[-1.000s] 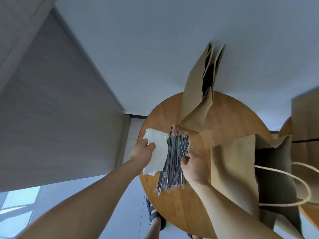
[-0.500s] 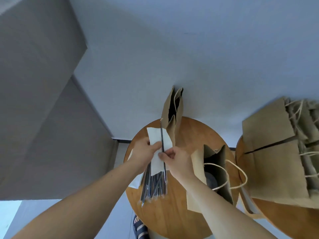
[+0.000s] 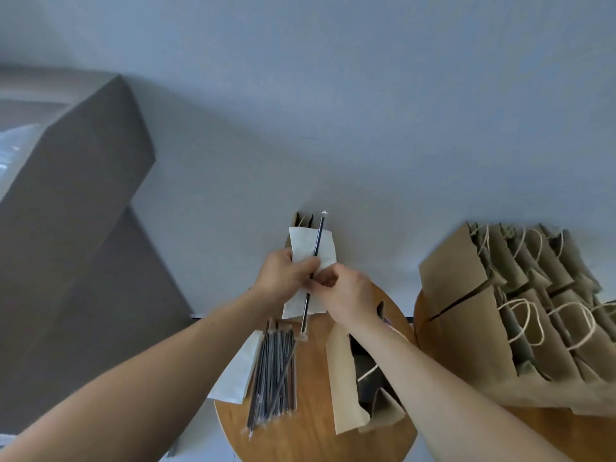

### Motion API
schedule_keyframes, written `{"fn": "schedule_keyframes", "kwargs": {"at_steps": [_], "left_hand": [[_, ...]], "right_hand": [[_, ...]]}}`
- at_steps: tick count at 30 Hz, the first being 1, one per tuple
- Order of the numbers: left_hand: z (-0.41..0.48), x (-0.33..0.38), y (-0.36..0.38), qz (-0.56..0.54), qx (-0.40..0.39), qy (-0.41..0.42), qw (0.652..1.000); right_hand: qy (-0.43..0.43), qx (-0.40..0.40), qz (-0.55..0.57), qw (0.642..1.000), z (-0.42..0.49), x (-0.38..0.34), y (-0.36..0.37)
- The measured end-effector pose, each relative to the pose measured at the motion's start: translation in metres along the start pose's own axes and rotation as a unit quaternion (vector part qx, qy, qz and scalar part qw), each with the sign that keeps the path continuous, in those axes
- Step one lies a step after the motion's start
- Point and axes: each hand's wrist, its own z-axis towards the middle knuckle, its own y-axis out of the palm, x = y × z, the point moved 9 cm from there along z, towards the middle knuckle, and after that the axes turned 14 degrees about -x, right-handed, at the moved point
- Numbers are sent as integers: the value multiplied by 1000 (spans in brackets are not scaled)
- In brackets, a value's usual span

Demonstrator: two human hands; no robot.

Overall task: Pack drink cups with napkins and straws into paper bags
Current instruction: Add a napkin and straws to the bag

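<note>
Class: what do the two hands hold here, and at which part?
Together the left hand and right hand pinch a white paper napkin with one wrapped dark straw laid against it, near their middles.

Matt paper bags (image 3: pixel 466 315) (smooth wooden table (image 3: pixel 310 435))

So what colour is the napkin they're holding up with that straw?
White: the plain white paper napkin, held behind the thin dark wrapped straw, shows best in the head view.
</note>
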Motion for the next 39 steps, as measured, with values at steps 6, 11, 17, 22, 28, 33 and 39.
{"fn": "schedule_keyframes", "kwargs": {"at_steps": [6, 11, 17, 22, 28, 33, 39], "left_hand": [[4, 44, 13, -78, -83, 27, 993], [6, 49, 37, -78, -137, 35, 987], [15, 37, 63, 28, -129, 50, 990], [24, 35, 81, 65, -128, 60, 988], [25, -34, 110, 297, -269, -43, 915], [13, -76, 125, 465, -311, -45, 828], [5, -81, 108, 465, -265, -34, 844]], "right_hand": [[-6, 17, 166, 986, -2, -11, -51], [6, -3, 162, 987, -10, -9, -67], [65, 5, 143, 988, -32, 17, -73], [87, 32, 104, 990, -39, 37, -93], [101, 152, 146, 972, -19, 56, -144], [120, 99, 102, 983, 15, 57, -96], [232, 50, 197, 951, -1, 112, -33]]}}
